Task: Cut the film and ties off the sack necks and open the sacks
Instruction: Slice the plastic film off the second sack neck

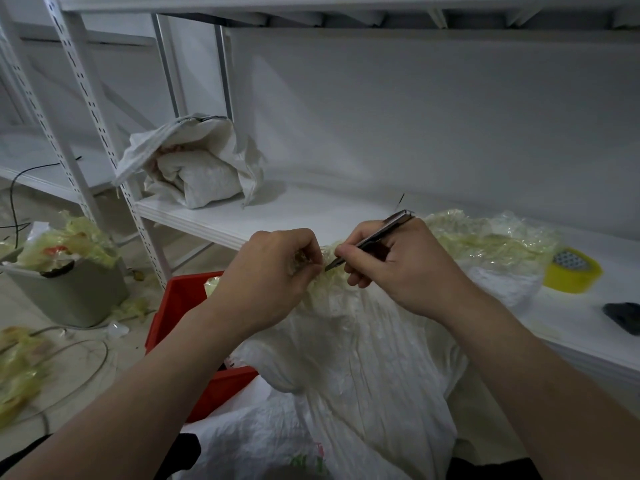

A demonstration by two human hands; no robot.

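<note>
Progress, as we judged it, stood partway. The far sack [194,164] lay on the shelf [311,209] with its mouth already gaping. Cut scraps of yellowish wrap filled the bin [69,292] on the floor to our left and lay in a loose heap [485,237] on the shelf behind our right hand.

The near sack [363,358] stood in front of us, close against the shelf edge and beside the red crate [183,296], its neck bunched and still bound in film [325,287]. Our left hand [270,282] was at the neck, its fingertips [306,258] curled in and pinching a fold of the film. Our right hand [398,271] gripped the knife [384,233] like a pen, fingers curled round the metal handle. The blade tip met the film in the gap between the two hands; we could not tell whether it had bitten in.

No tie showed; if one was there, the film hid it. For this sack, then, nearly all the work was left: the film had to be slit and stripped, any tie beneath it cut, and the mouth spread open. A tape roll [571,270] sat on the shelf to the right, apart from the job. Whether more sealed sacks waited, we could not see.
</note>
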